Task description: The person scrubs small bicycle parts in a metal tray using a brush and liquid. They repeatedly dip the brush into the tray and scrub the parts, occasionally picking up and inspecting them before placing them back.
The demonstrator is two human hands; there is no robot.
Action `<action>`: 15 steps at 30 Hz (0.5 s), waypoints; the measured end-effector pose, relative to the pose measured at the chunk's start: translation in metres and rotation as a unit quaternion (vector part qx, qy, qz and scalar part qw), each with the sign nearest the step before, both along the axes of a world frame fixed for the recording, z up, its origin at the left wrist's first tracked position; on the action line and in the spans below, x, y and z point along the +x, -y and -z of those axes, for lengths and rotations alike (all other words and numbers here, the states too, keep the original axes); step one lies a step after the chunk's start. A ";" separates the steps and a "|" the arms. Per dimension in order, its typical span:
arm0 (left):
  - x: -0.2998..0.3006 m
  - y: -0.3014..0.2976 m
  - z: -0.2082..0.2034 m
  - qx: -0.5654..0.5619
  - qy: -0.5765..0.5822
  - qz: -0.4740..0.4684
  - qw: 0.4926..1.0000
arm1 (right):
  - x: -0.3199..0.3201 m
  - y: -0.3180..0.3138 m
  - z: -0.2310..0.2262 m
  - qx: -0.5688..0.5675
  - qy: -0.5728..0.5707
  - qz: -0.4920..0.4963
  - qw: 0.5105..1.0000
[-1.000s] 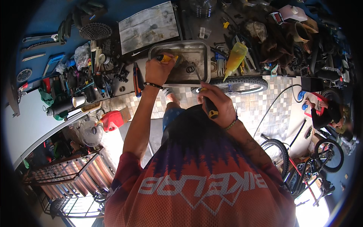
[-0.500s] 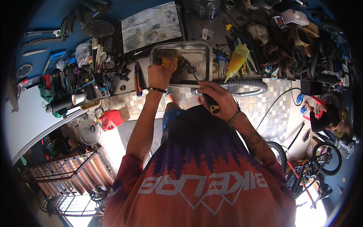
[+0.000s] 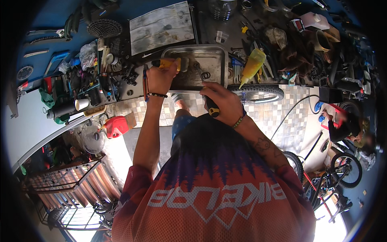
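The bench (image 3: 209,34) runs wide, from 9 to 3 o'clock. A wheel (image 3: 264,89) is low down, at about 4 o'clock from the tray. The tray (image 3: 215,60) is by the near edge of the bench, and its long side goes from 9 to 3 o'clock.

The left hand (image 3: 159,80) is curled around a brush and grips it by the handle. This hand is at about 8 o'clock from the middle of the tray. The right hand (image 3: 223,103) is wrapped around a tool. It is at 6 o'clock, just outside the tray.

The brush (image 3: 166,63) points from 9 to 3 o'clock, with its hairs at the 3 o'clock end, over the tray. The tool (image 3: 200,74) is long and thin. It points up to 11 o'clock, with its fat handle down at 5 o'clock in the palm. Its tip is over the tray, near the hairs but apart from them.

The dark rings (image 3: 206,73) are in the tray, at 11 o'clock from the right hand. That hand is the nearer one. The rings are just beside the thin part, on its 3 o'clock side. I cannot tell if they touch it.
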State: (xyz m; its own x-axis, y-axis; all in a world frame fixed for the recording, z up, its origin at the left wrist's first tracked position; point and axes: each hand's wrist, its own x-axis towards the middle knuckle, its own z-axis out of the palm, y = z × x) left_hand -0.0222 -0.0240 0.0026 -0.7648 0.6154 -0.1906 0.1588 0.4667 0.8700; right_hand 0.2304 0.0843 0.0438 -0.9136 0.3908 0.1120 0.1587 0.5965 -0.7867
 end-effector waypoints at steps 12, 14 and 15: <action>0.022 -0.023 0.005 -0.012 -0.153 0.109 0.982 | 0.030 0.005 -0.001 -0.028 -0.011 0.005 1.000; 0.021 -0.023 0.006 -0.007 -0.170 0.116 0.979 | 0.031 0.006 -0.001 -0.037 -0.017 0.010 0.999; 0.021 -0.024 0.006 -0.009 -0.169 0.117 0.979 | 0.032 0.006 -0.001 -0.042 -0.018 0.013 0.999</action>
State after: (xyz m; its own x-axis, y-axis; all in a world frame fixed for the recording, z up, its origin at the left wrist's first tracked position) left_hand -0.0015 -0.0002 -0.0035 -0.6252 0.7797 0.0363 0.5399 0.3983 0.7415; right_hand 0.2625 0.0781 0.0443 -0.8987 0.4243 0.1109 0.1438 0.5239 -0.8396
